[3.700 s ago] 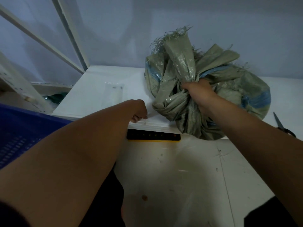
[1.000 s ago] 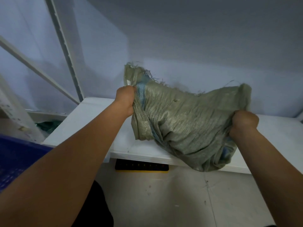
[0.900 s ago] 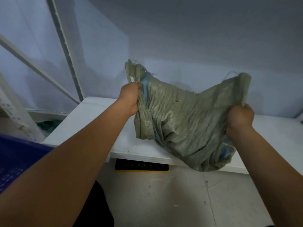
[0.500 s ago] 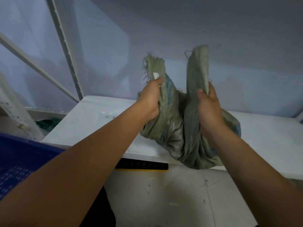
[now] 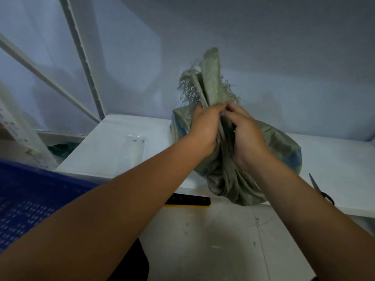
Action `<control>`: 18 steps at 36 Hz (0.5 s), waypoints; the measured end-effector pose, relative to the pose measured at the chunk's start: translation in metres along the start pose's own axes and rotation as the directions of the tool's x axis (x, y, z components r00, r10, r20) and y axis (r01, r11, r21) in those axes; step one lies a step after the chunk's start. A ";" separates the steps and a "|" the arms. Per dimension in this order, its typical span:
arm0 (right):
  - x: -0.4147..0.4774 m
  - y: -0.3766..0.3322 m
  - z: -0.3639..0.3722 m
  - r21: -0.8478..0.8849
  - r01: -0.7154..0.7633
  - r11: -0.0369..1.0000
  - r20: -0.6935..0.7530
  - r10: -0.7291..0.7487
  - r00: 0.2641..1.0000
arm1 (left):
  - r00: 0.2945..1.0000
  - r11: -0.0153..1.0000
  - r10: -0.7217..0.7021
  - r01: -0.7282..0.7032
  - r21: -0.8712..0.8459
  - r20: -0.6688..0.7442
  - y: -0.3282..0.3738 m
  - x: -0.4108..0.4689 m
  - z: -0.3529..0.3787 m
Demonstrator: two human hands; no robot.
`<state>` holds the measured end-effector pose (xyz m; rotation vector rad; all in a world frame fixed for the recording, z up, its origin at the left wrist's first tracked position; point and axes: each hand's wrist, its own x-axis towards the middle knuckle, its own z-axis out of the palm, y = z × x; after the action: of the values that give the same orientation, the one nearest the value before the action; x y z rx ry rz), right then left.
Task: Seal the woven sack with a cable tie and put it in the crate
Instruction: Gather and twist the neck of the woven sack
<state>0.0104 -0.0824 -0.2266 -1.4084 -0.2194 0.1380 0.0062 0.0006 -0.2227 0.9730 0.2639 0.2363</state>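
Observation:
A grey-green woven sack with blue stripes rests on the front edge of a white shelf. Its frayed mouth is bunched into a neck that stands up above my hands. My left hand grips the neck from the left and my right hand grips it from the right, the two touching. A clear plastic bag, its contents too faint to tell, lies flat on the shelf to the left. The blue crate sits at the lower left. No cable tie is visible on the sack.
Scissors lie on the shelf at the right, near its front edge. A black and yellow bar sits under the shelf edge. White frame posts rise at the left. The pale floor lies below.
My hands have come together from holding the sack's mouth spread wide. The mouth is now gathered into one upright neck, and the sack has settled lower on the shelf.

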 end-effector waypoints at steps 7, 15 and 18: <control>0.016 -0.003 -0.035 -0.008 -0.054 0.999 -0.363 0.047 0.931 | 0.990 0.977 -0.121 0.130 -0.167 0.067 0.019 -0.006 -0.005; 0.007 -0.003 -0.046 0.155 -0.335 0.929 0.076 0.327 0.942 | 0.983 0.954 -0.145 0.169 -0.249 0.110 0.027 -0.008 -0.009; 0.002 -0.010 -0.036 0.227 -0.292 0.929 0.162 0.260 0.952 | 0.978 0.955 -0.177 0.197 -0.221 0.107 0.026 -0.007 -0.011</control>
<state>0.0209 -0.1185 -0.2217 -1.1737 -0.1039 0.4764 -0.0064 0.0206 -0.2056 0.7207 0.2425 0.0488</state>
